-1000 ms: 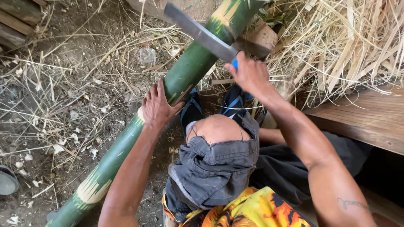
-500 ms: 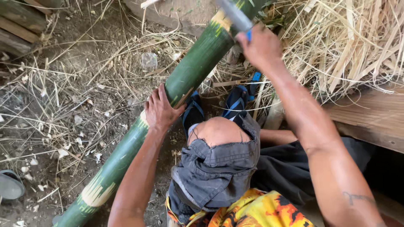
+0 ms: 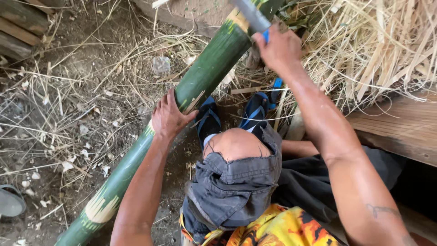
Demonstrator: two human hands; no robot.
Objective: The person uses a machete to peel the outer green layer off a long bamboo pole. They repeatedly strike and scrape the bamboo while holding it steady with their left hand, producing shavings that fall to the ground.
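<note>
A long green bamboo pole [image 3: 207,66] runs slanted from the lower left to the top centre, with pale scraped patches at its nodes. My left hand [image 3: 169,116] presses flat on the pole near its middle. My right hand [image 3: 277,45] is closed round the blue handle of a machete [image 3: 251,14], whose grey blade reaches up past the top edge, close over the pole's upper end. My bent knee in torn grey shorts and blue sandals sit just right of the pole.
Dry straw and bamboo shavings [image 3: 387,50] pile up at the top right. A wooden plank [image 3: 400,127] lies at the right. Stacked wood [image 3: 18,27] sits at the top left. A dark round rim [image 3: 10,200] shows at the left edge. Dirt ground is littered with chips.
My right hand has raised the machete up and to the right, so the blade now leaves the top of the view. My left hand stays on the pole.
</note>
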